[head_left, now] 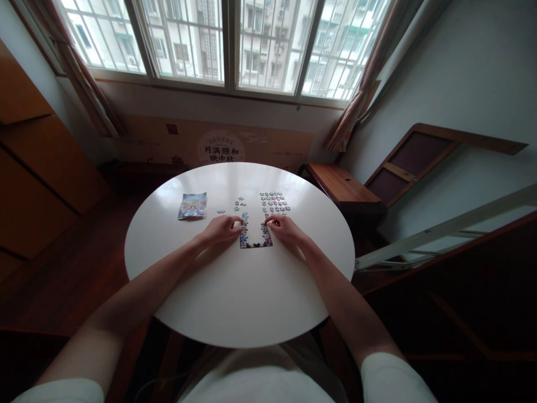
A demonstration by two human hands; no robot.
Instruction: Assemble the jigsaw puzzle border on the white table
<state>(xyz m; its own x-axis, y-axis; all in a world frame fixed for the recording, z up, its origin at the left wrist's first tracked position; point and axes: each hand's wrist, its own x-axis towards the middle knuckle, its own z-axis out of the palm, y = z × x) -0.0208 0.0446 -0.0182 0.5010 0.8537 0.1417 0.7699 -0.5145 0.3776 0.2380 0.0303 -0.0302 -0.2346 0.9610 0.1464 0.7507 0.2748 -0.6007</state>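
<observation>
A partly joined jigsaw puzzle lies on the white oval table, its pieces forming a U with the open end away from me. My left hand is closed, with its fingertips against the left side of the U. At the upper end of the right side, my right hand pinches a puzzle piece, mostly hidden by the fingers. Rows of loose puzzle pieces lie beyond my right hand. Several more loose pieces are scattered beyond my left hand, with joined-looking pieces nearer to it.
A printed picture packet lies at the table's left. Past the far right edge stands a wooden bench. A folded wooden piece leans on the right wall, near a pale metal frame. Barred windows line the back.
</observation>
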